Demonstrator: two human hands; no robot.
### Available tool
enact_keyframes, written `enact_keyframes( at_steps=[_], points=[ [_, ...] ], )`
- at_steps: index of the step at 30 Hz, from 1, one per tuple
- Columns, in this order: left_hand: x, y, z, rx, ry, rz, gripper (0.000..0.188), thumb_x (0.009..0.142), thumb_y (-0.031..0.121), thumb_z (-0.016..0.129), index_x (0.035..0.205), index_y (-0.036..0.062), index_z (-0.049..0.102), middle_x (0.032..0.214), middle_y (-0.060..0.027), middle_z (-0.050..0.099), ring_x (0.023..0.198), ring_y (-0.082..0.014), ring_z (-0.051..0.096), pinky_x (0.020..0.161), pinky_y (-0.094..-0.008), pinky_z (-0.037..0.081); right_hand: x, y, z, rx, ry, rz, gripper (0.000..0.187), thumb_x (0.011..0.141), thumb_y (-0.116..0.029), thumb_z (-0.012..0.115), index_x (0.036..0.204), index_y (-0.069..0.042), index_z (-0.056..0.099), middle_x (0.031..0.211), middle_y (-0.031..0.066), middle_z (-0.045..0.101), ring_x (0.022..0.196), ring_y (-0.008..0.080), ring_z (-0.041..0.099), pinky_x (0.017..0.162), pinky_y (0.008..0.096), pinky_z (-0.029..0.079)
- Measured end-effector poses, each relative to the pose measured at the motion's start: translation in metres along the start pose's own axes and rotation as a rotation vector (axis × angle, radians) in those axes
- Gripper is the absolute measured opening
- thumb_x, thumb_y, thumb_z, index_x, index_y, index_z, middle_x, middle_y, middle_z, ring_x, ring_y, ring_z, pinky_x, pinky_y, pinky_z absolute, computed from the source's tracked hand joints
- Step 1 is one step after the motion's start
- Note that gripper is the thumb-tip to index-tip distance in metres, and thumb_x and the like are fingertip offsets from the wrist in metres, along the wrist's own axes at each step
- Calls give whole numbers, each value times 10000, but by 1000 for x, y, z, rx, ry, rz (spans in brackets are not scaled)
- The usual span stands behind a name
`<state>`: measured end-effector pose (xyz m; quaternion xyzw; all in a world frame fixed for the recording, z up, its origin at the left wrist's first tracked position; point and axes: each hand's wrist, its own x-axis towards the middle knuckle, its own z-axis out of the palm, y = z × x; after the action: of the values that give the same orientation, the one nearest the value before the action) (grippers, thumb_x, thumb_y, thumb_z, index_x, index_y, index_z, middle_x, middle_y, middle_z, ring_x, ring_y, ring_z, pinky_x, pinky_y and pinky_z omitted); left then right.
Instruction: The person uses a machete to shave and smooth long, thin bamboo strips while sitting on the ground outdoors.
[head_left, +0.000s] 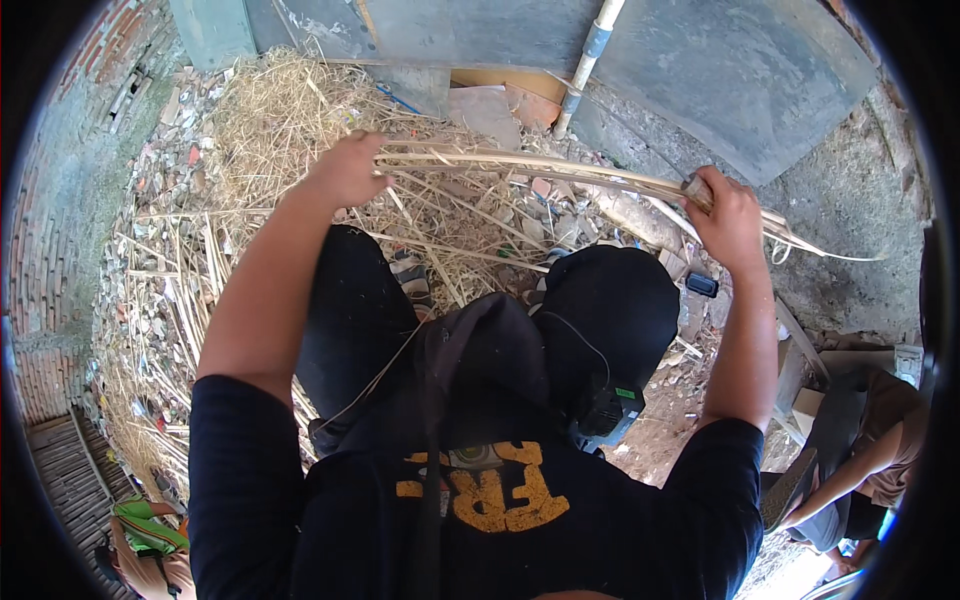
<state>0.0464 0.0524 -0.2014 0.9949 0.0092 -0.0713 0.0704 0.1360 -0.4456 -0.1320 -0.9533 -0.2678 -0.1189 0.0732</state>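
Observation:
A bundle of long, pale bamboo strips (540, 164) stretches across in front of my knees. At its left end, my left hand (348, 172) has the strip ends between thumb and fingers. My right hand (730, 218) is closed round the other side of the bundle, and the thin tips (800, 240) stick out past it, bending to the right. Also in the right hand is a short wooden handle (698, 192); a thin dark line runs from it up to the left, and I cannot tell whether it is a blade.
Shavings (275, 120) are heaped at the far left. Loose strips (190, 320) lie over rubble on the left. A white pipe (590, 65) stands before grey panels (720, 90). A small black box (702, 285) lies by my right knee. Other people sit at lower right (860, 460) and lower left (150, 540).

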Motion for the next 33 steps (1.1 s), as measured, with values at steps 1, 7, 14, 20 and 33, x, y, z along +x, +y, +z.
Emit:
enact_keyframes(
  at_steps=[1, 7, 14, 20, 33],
  points=[
    [6, 9, 3, 39, -55, 3, 629, 891, 347, 720, 1401, 54, 496, 1334, -202, 564, 1252, -349, 551, 1053, -444, 457, -2, 1, -4, -23, 24, -19, 359, 774, -206, 790, 1072, -84, 630, 827, 150, 679, 806, 374, 665, 788, 470, 497],
    [21, 32, -3, 160, -170, 11, 594, 901, 329, 706, 1404, 92, 496, 1323, -161, 560, 1235, -325, 563, 1038, -452, 470, -4, -12, -35, -61, 55, -54, 343, 764, -171, 788, 1055, -83, 631, 814, 140, 656, 794, 369, 640, 780, 465, 481],
    [44, 60, 26, 119, -362, 97, 378, 937, 246, 631, 1275, 84, 580, 1157, -159, 654, 1105, -321, 635, 956, -449, 519, -3, -31, -64, -118, 99, -107, 336, 743, -132, 781, 1041, -97, 631, 830, 124, 654, 796, 359, 631, 811, 451, 473],
    [41, 52, -8, -66, -238, 49, 288, 973, 221, 574, 1234, 100, 573, 952, -153, 672, 850, -298, 672, 765, -445, 531, -1, -14, -57, -71, 40, -58, 334, 785, -150, 767, 1072, -77, 613, 845, 150, 665, 815, 383, 636, 791, 475, 476],
    [-50, 23, -116, 5, 132, 143, 352, 911, 236, 674, 1240, 145, 591, 693, -117, 648, 667, -297, 665, 637, -425, 505, -15, -16, -22, 257, -276, 119, 375, 804, -160, 721, 1125, -25, 581, 866, 267, 656, 856, 468, 653, 735, 506, 496]
  ],
)
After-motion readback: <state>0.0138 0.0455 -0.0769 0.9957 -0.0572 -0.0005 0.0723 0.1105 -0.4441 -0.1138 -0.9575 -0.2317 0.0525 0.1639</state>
